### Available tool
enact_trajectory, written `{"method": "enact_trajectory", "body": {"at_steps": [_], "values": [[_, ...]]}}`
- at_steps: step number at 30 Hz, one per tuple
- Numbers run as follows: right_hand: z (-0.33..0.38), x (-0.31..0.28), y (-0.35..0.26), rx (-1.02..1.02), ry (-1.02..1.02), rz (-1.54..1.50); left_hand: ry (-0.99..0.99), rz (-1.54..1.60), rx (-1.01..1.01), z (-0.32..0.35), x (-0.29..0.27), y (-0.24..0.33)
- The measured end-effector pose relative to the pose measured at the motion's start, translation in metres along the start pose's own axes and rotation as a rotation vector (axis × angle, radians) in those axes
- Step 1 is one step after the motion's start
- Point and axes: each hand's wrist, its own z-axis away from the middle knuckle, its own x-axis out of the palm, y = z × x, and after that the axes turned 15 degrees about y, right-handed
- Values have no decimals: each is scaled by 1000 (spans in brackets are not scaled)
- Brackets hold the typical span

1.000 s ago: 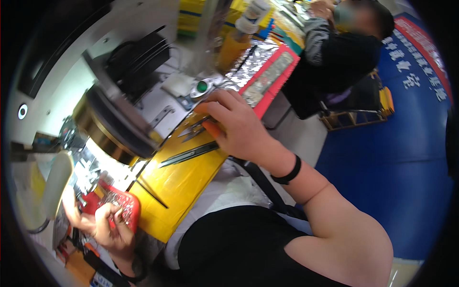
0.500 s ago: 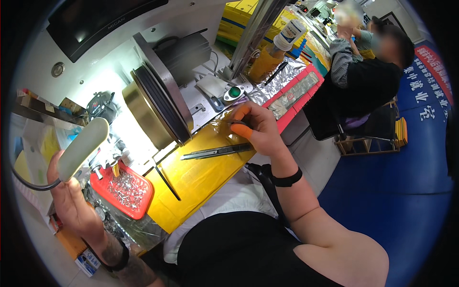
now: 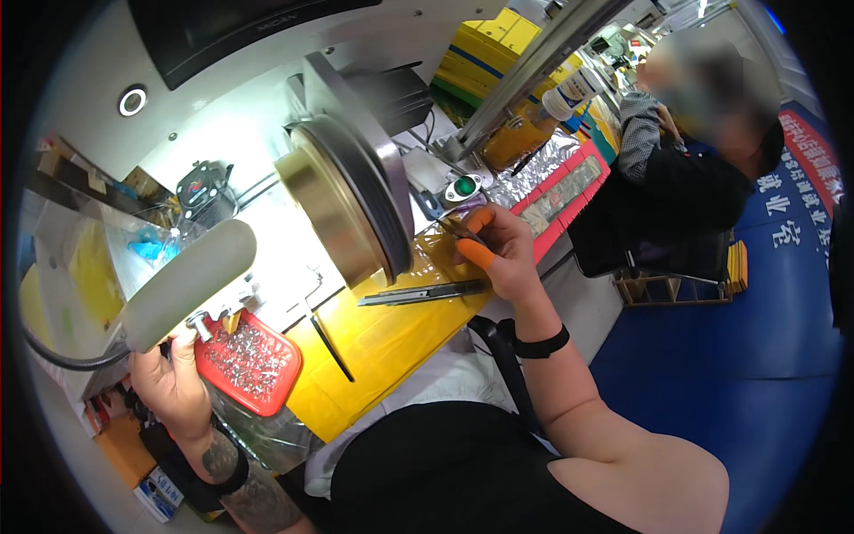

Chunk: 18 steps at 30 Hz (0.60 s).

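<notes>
My left hand (image 3: 169, 383) is closed at the lower end of a long, pale lamp head (image 3: 191, 280) on a black flexible neck. Part of its fingers is hidden behind the lamp. Orange finger covers sit on the thumb and forefinger of my right hand (image 3: 498, 249), which pinches a thin dark tool (image 3: 464, 233) over the yellow mat (image 3: 400, 334). Just below that hand lies a grey-and-black utility knife (image 3: 422, 293). A thin black rod-like tool (image 3: 329, 347) rests farther left. Beside my left hand stands a red tray (image 3: 289, 392) with many small metal pieces.
A machine with a round brass-coloured drum (image 3: 325, 214) stands behind the mat. Right of it are a green button (image 3: 463, 187), an orange container (image 3: 516, 142) and a red-edged strip (image 3: 569, 191). Another person (image 3: 685, 187) sits at the far right.
The lamp head has moved right and down with my left hand. The ring on the machine's round button is now lit. My right hand keeps its pinch; the whole view has shifted slightly.
</notes>
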Motion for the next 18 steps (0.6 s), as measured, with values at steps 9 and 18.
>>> {"method": "enact_trajectory", "body": {"at_steps": [9, 18], "values": [[-5, 3, -5, 2, -18, 13, -76, -138, 244, -17, -5, 14], [-1, 1, -4, 29, -12, -11, -235, -210, 67, -15, -3, 29]]}}
